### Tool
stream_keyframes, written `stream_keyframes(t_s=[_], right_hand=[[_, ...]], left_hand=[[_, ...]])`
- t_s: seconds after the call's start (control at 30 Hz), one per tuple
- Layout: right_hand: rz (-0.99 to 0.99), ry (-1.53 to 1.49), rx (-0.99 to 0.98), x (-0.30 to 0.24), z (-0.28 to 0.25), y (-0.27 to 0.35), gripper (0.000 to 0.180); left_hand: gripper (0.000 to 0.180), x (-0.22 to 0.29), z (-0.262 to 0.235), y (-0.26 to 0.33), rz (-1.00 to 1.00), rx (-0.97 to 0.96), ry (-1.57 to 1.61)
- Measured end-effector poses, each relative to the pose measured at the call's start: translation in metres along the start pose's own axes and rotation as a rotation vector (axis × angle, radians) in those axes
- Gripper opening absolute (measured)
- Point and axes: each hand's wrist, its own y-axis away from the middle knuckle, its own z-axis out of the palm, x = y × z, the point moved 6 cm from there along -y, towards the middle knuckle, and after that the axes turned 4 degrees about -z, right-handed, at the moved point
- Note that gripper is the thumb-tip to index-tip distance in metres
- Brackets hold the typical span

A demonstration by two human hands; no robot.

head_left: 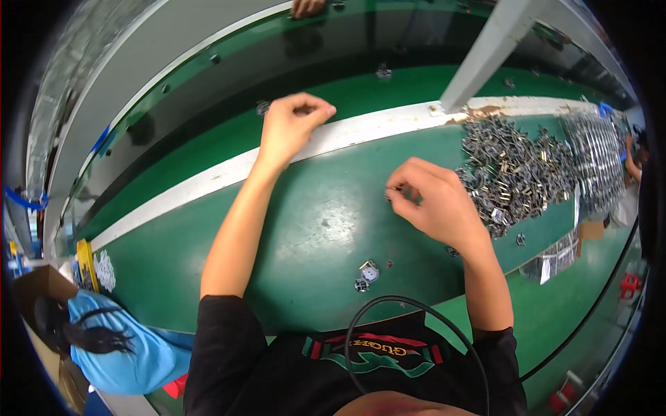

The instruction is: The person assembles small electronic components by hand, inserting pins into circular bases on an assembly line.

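Observation:
My left hand (pixel 291 125) reaches forward over the white strip (pixel 208 177) at the far edge of the green bench (pixel 305 229), fingers pinched together on a small part that I can barely see. My right hand (pixel 433 197) hovers over the bench's middle, fingertips pinched on a tiny dark metal part. Just right of it lies a big heap of small metal parts (pixel 513 173). Two small round parts (pixel 366 274) lie on the bench near my body.
A green conveyor belt (pixel 361 90) runs beyond the white strip, carrying a few small parts (pixel 383 71). A white post (pixel 485 52) rises at the back right. Foil bags (pixel 558 256) lie at the right. A person in blue (pixel 118 340) sits at lower left.

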Motion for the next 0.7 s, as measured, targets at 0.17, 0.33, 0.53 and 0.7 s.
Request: stream_keyframes(t_s=[0.17, 0.33, 0.53, 0.7], right_hand=[[-0.008, -0.197, 0.113, -0.013, 0.046, -0.027, 0.012], [-0.073, -0.335, 0.236, -0.021, 0.068, -0.025, 0.016], [-0.171, -0.185, 0.260, -0.031, 0.069, -0.018, 0.015], [-0.288, -0.058, 0.258, -0.035, 0.068, -0.019, 0.016]], left_hand=[[0.027, -0.030, 0.000, 0.085, -0.344, -0.013, 0.714], [0.027, -0.059, 0.005, 0.137, -0.374, -0.073, 1.182], [0.026, -0.054, 0.020, 0.151, -0.380, -0.075, 1.275], [0.031, -0.046, 0.020, 0.153, -0.387, -0.112, 1.261]])
